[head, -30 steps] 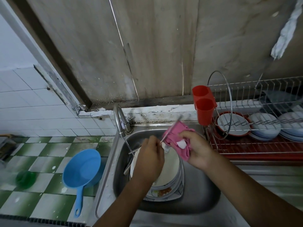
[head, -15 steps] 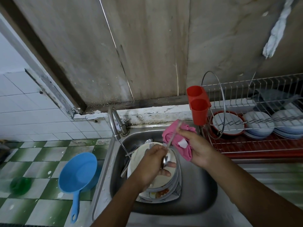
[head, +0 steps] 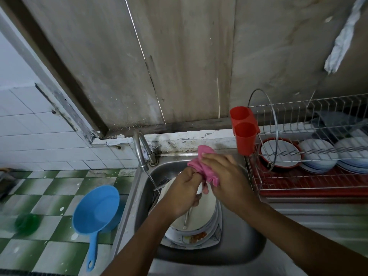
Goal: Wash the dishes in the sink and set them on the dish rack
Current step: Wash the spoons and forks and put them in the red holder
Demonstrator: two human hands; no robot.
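Shiny steel sink (head: 249,250), glossy white plates (head: 207,212), soft pink cloth (head: 201,168), wire metal rack (head: 310,174), smooth blue plastic scoop (head: 95,210)

The green-and-white tiled worktop (head: 59,188) at lower left carries a blue dipper (head: 97,210) and a blurred green object (head: 26,224). Right of the sink (head: 239,246) stands the dish rack (head: 310,193).

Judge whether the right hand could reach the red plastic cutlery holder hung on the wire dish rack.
Probably yes: the red plastic cutlery holder hangs just beyond the right hand with nothing between, though that hand grips a pink cloth.
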